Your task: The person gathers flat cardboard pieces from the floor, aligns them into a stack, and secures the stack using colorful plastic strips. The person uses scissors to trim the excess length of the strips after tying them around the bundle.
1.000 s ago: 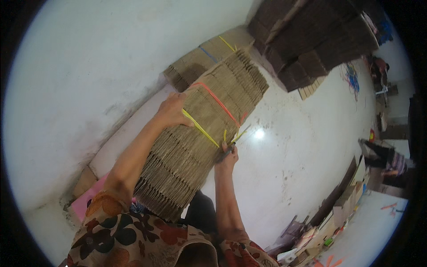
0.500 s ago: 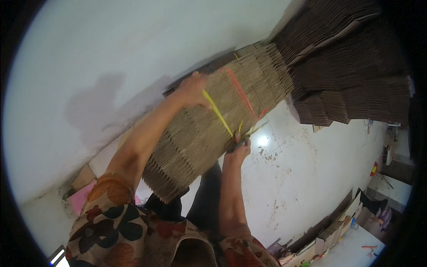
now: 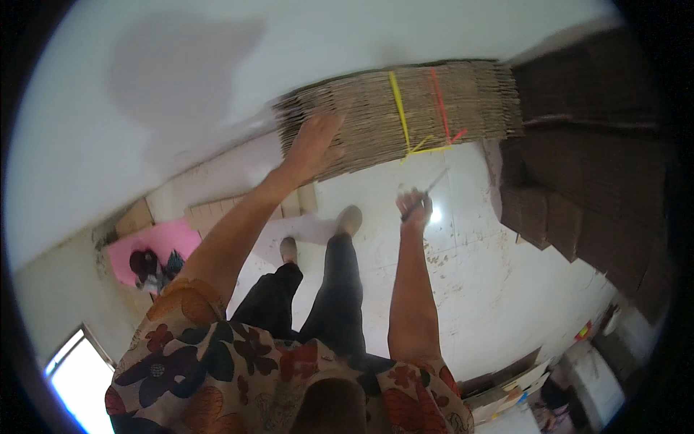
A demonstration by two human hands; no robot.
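A long bundle of brown corrugated cardboard pieces lies along the wall. A yellow strap and a red strap run across it, with loose yellow ends at its front edge. My left hand rests on the bundle's left part, fingers stretched out and slightly blurred. In front of the bundle, apart from it, my right hand is closed on a dark-handled tool with a thin blade. Blur hides whether that tool is a knife or a pair of scissors.
Tall stacks of dark cardboard stand at the right. A pink sheet with a dark bundle on it lies at the left, near flat cardboard pieces. My feet stand on the pale tiled floor, which has scattered debris.
The bundle now appears farther off, and my view has widened. My right hand has drawn away from the straps with the bladed tool. My left hand has shifted toward the bundle's left end.
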